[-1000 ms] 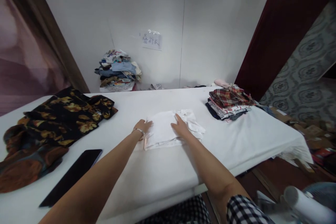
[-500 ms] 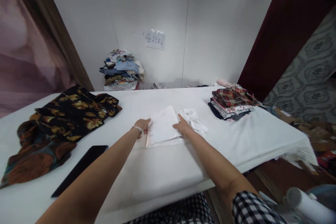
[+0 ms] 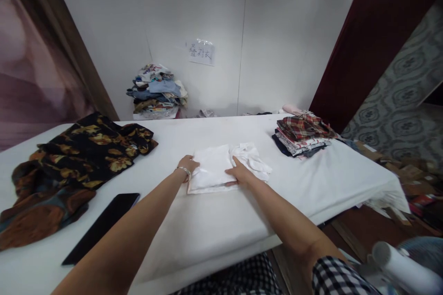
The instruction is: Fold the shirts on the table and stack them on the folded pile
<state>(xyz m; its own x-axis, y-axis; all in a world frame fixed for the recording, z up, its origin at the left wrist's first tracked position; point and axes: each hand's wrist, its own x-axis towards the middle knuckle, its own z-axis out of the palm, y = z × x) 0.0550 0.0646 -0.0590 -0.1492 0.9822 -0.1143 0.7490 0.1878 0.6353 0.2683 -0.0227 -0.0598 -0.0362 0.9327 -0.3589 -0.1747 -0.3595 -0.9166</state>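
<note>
Pressing down w/ both hands on the folded white shirt (image 3: 212, 168), centre of the frame on the white table (image 3: 311, 184). My left hand (image 3: 187, 165) sits at the shirt's left edge, fingers curled onto the fabric; can't tell if it's pinching or just resting. My right hand (image 3: 240, 173) lies flat and spread on the right half, palm down, gripping nothing. Vs. a sec ago the fold looks tighter and squarer, and my right hand has slid toward the near edge, so I'd judge the shirt's nearly done, just being smoothed. The loose collar end still bunches to the right.

Lower left: a black phone (image 3: 102, 226) lying flat. Further left, a dark floral garment (image 3: 69, 166), unfolded. Right of centre, a folded stack (image 3: 301, 136), plaid on top. No bins or boxes on the table; past its far edge, a mixed clothes heap (image 3: 157, 92) against the wall, under a paper sign (image 3: 201, 52).
</note>
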